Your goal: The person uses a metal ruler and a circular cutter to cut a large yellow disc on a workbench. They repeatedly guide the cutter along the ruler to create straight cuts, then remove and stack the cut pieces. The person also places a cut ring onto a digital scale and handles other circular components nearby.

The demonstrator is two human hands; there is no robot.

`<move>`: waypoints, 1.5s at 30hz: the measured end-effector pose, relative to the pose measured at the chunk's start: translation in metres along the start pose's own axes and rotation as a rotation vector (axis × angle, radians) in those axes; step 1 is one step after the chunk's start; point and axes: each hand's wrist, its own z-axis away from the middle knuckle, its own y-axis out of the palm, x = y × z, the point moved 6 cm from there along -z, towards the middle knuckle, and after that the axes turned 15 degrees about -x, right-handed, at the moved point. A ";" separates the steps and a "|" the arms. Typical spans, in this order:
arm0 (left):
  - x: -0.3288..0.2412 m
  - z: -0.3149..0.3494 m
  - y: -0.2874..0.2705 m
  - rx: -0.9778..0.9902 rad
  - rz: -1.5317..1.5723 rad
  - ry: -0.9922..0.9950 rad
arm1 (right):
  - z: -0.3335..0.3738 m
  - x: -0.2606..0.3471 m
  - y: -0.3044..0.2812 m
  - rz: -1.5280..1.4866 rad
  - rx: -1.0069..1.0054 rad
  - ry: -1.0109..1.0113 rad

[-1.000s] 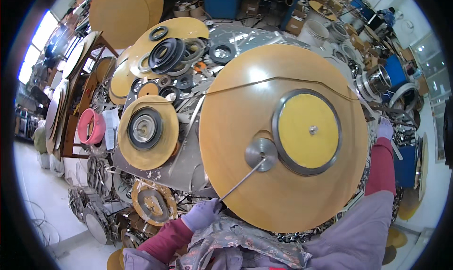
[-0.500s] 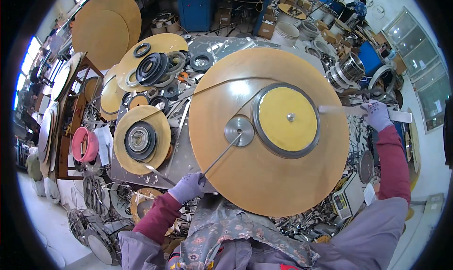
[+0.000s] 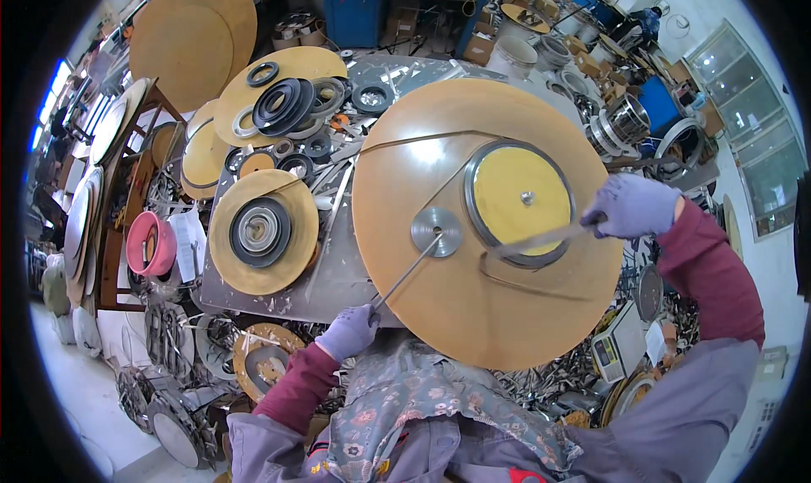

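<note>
A large tan round disc (image 3: 507, 331) lies before me, bearing a yellow disc (image 3: 514, 192) with a dark ring (image 3: 475, 221) around its edge. To its left sits a small grooved metal disc (image 3: 448, 219). My left hand (image 3: 348, 331), gloved and closed, grips a thin metal rod (image 3: 405, 278) whose tip meets that small disc's centre. My right hand (image 3: 632, 206), also gloved and closed, holds a flat pale strip (image 3: 541, 240), blurred, over the ring's lower edge. A thin dark band (image 3: 414, 138) crosses the tan disc towards the ring. A curved dark line below the ring is unclear.
A smaller tan disc with stacked dark rings (image 3: 224, 251) is at the left. Beyond it lie several black rings (image 3: 283, 105) and metal offcuts. A pink bowl (image 3: 152, 245) is further left. A scale (image 3: 617, 348) stands at lower right amid metal scraps.
My right hand has moved left and inward, bringing the flat strip from the disc's right edge to the ring's lower edge. My left hand keeps the rod at the small disc's centre.
</note>
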 end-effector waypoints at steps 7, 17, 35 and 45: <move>-0.005 0.000 0.002 -0.056 0.029 -0.024 | -0.080 0.003 -0.035 0.119 -0.240 -0.052; -0.018 -0.024 0.009 0.017 0.060 0.005 | 0.009 -0.103 0.132 -0.402 -0.943 0.380; 0.000 -0.099 -0.008 -0.086 -0.089 0.090 | 0.050 -0.045 0.409 -1.054 -0.977 1.246; -0.006 -0.092 -0.002 -0.021 -0.008 0.005 | 0.067 -0.024 0.383 -0.467 -0.797 1.191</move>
